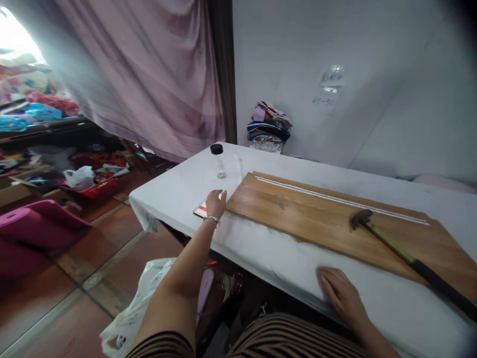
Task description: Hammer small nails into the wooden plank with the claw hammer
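Note:
My left hand (216, 204), a bracelet at its wrist, reaches over a phone (200, 209) with a lit white and red screen. Its fingers are apart and bent, covering part of the phone; whether they touch the screen I cannot tell. My right hand (340, 292) rests at the near table edge, its fingers loosely curled together, nothing visible in them. Beyond it lies a wooden board (316, 219) bearing a long white strip (335, 199), a small heap of nails or screws (280, 204) and a claw hammer (395, 246), whose black grip overhangs the board's near edge.
A clear bottle with a black cap (216, 149) is on the far left of the white-covered table (167, 194). Folded clothes (269, 127) are stacked by the wall. A plastic bag (149, 293) sits below the near edge. Left stand a pink roll (28, 228) and a red basket (97, 186).

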Motion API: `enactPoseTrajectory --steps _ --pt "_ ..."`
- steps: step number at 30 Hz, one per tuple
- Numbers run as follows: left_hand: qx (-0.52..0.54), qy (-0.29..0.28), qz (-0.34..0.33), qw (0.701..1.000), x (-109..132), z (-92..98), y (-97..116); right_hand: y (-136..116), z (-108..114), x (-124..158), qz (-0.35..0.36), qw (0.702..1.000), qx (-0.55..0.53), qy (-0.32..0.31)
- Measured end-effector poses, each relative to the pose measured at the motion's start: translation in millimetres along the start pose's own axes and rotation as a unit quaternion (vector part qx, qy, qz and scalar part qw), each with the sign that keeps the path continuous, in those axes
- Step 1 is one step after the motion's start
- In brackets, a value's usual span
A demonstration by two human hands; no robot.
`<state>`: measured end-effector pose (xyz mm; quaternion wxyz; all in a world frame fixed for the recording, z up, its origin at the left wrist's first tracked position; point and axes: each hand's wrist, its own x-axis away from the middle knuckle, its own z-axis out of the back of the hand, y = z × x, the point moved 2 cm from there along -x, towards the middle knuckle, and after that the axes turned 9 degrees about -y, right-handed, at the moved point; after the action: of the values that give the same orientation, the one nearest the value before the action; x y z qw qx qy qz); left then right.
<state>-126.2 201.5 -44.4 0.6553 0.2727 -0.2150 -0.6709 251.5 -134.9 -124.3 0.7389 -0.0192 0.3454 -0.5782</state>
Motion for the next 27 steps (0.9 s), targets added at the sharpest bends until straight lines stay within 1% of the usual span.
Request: enactPoseTrajectory --steps 2,3,5,7,9,10,11,14,16,18,23,27 --pt "0.034 -0.023 -0.055 0.998 8.5 -19.3 24.2 -2.6 0.0 -2.1 -0.006 1.000 0.003 0.004" --pt "0.049 -0.044 -0.078 0.995 14.1 -31.1 36.7 -3.9 -0.1 -3.2 -0.014 1.000 0.006 -0.003" --pt "0.082 -0.079 -0.110 0.987 27.0 -56.2 60.3 -7.4 0.3 -5.6 -0.014 1.000 0.011 -0.009" --pt "0.080 -0.131 -0.138 0.978 40.3 -81.8 81.7 -9.7 0.2 -7.9 -0.023 0.999 0.017 -0.018" --pt "0.071 -0.173 -0.174 0.967 52.1 -103.6 99.2 -10.5 -1.2 -9.9 -0.028 0.999 0.016 -0.032" --pt "0.062 -0.185 -0.191 0.962 56.9 -112.3 105.8 -10.7 -1.6 -10.5 -0.019 0.999 0.014 -0.021" --pt "0.048 -0.194 -0.200 0.959 61.0 -119.9 110.6 -10.5 -2.7 -11.0 -0.018 0.999 0.012 -0.024" --pt "-0.010 -0.205 -0.206 0.957 70.4 -135.3 114.3 -9.2 -5.6 -11.9 -0.021 0.999 0.010 -0.024" --pt "-0.049 -0.202 -0.234 0.950 76.2 -141.1 111.6 -8.7 -6.6 -12.2 -0.017 1.000 0.014 -0.023" --pt "-0.080 -0.185 -0.255 0.946 81.1 -144.3 107.5 -8.2 -7.1 -12.4 -0.009 1.000 0.019 -0.022" --pt "-0.153 -0.154 -0.257 0.942 85.1 -148.4 103.8 -5.7 -8.8 -12.3 -0.010 0.999 0.016 -0.027" --pt "-0.172 -0.139 -0.268 0.938 82.5 -150.0 103.7 -3.3 -9.6 -12.2 -0.023 0.999 0.002 -0.034"
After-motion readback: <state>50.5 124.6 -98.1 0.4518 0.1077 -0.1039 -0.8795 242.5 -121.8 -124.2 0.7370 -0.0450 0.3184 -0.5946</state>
